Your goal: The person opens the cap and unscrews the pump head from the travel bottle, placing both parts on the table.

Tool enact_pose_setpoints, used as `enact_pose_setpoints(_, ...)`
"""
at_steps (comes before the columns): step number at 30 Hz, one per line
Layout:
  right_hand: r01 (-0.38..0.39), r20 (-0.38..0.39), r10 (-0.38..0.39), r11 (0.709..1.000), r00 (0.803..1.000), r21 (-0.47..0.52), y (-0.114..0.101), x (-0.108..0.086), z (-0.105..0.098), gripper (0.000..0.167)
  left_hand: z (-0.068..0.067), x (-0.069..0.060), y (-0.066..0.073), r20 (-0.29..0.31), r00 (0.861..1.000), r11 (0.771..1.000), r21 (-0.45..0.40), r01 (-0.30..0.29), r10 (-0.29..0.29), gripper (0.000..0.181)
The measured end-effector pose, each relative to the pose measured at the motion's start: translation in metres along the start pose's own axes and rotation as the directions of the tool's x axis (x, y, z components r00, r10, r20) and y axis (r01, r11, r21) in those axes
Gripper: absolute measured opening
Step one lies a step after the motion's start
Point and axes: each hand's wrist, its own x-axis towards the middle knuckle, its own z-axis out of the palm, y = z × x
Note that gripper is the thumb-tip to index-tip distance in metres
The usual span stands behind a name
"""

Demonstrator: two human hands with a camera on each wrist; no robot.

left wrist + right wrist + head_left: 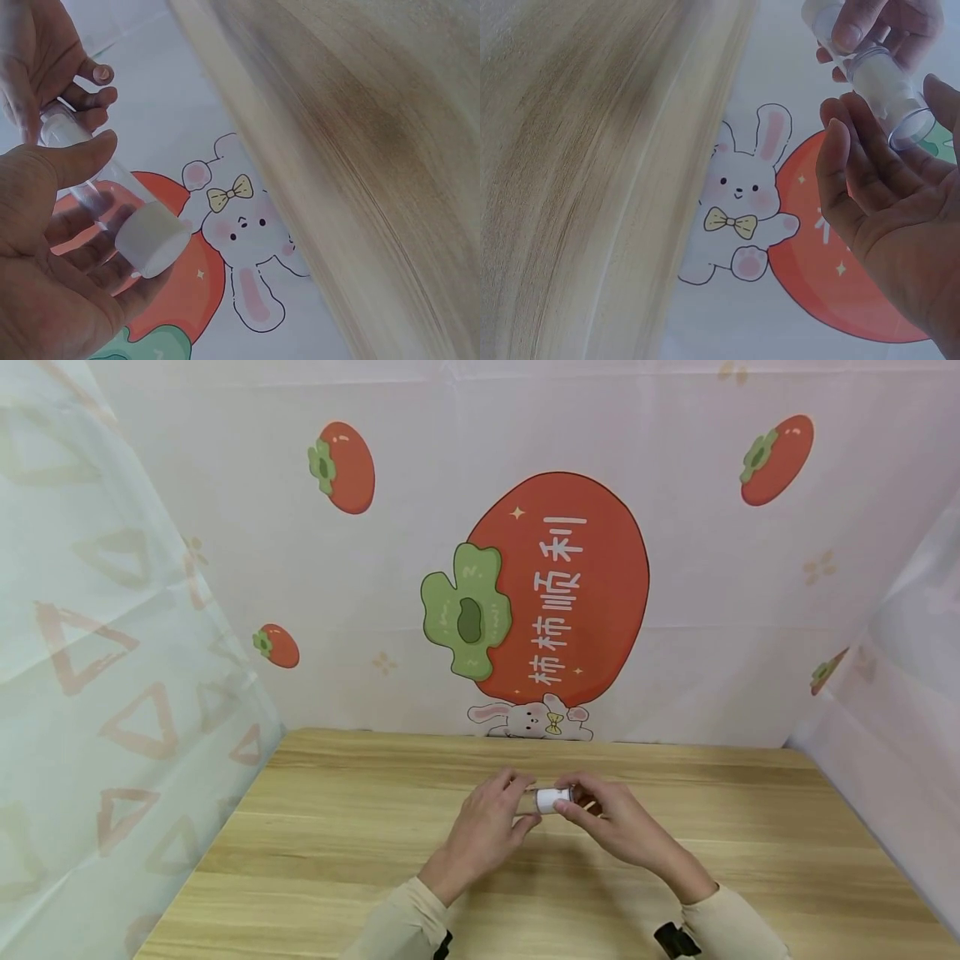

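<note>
Bottle [553, 799]: probably light, stiff, slippery; I'd grip mid-body.
My left hand [487, 822]: curled round it.
My right hand [611, 818]: pinching its clear end.

Behind a wooden tabletop [300, 843], a backdrop [705, 610] shows red persimmons [607, 593] and a rabbit [529, 721].

Wood-grain table [315, 843]; pale cloth backdrop [697, 610], large red persimmon print [607, 593], cartoon rabbit [525, 721].
</note>
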Motion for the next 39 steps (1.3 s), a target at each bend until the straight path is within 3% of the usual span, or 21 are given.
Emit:
enact_pose_setpoints(8, 0.0, 0.001, 0.0, 1.0, 1.0, 0.022, -0.0019, 0.0, 0.0, 0.02, -0.0004, 0.001, -0.0011, 0.0, 1.0, 1.0, -0.009, -0.002, 0.002, 0.037)
enact_pose_setpoints(23, -0.001, 0.002, 0.0, 0.996, 1.0, 0.084, -0.0044, 0.0002, 0.0014, 0.018, -0.0008, 0.0042, -0.0064, 0.033, 0.998, 0.997, -0.041, -0.061, 0.062, 0.026)
enact_pose_setpoints(39, 0.061, -0.015, -0.06, 0.995, 0.998, 0.074, -0.0039, -0.001, 0.0022, 0.015, -0.0042, 0.0066, -0.0057, 0.097, 0.995, 0.992, -0.129, -0.014, 0.027, 0.02)
